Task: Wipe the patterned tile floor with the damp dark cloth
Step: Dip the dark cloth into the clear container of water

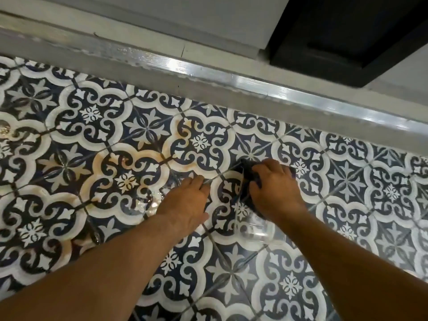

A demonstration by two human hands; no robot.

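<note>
The right hand (275, 184) is pressing the bunched dark cloth (249, 174) onto the tile floor (92, 135), its grip closed on the fabric. The left hand (185, 202) is lying flat, fingers spread. A clear plastic container (253, 230) just beside the right wrist could get knocked. Orange stains (139, 158) risk smearing. The hand is hiding most of the cloth.

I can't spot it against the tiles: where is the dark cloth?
Right of centre in the head view, the dark cloth lies bunched under the right hand on the floor.
</note>
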